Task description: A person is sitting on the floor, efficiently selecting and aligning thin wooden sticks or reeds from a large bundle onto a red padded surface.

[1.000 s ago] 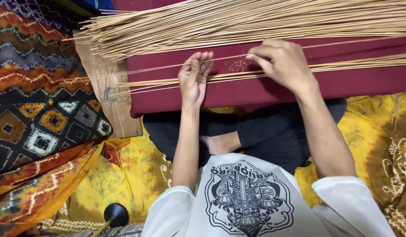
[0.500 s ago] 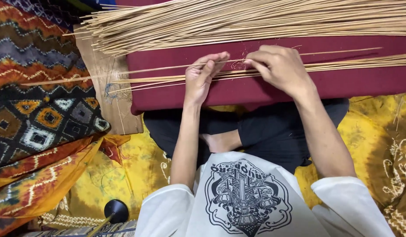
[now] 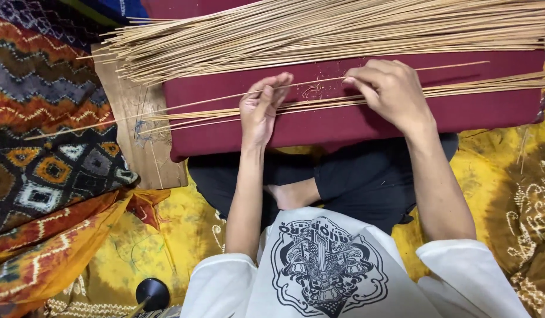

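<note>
Bamboo-pale, the single thin stick [image 3: 308,84] looks light, springy and easy to snap; from the head view I see my left hand [image 3: 262,109] pinching it mid-length and my right hand [image 3: 390,91] curled shut on it further right, above the maroon cushion [image 3: 461,115]; I'd grip near both hands' spots; a loose bundle [image 3: 343,29] crowds the far side, a smaller sheaf [image 3: 490,87] lies just beneath.

We sit on a floor spread with yellow batik cloth [image 3: 166,247]. To our left lie patterned fabrics [image 3: 43,135] in zigzags and diamonds, with an orange cloth [image 3: 48,247] below them. A wooden board [image 3: 137,135] rests on the floor. The light is even and soft.
</note>
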